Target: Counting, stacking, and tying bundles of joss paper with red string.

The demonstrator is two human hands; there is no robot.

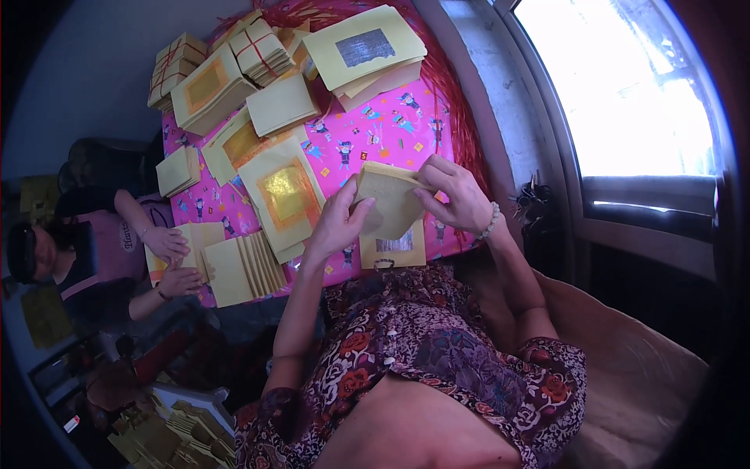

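Between my two hands, above the near edge of the table, is a small stack of yellow joss paper (388, 205). My left hand (341, 217) grips its left edge, with the thumb lying on the front face. At the upper right corner the fingers of my right hand (459, 195) pinch the sheets, and that wrist wears a beaded bracelet. Partly covered by the stack, a yellow sheet with a silver foil patch (394, 248) lies on the table in front of me. On its near edge rests a small dark ring-like thing (383, 263), too small to make out.
A pink patterned cloth (367, 129) covers the table. Gold-foil sheets (283, 195), a silver-patched stack (366, 51) and red-tied bundles (259, 48) lie farther off. Red strands (461, 117) hang along the right edge. At left, a co-worker's hands (168, 244) press on paper beside a fanned stack (246, 270).
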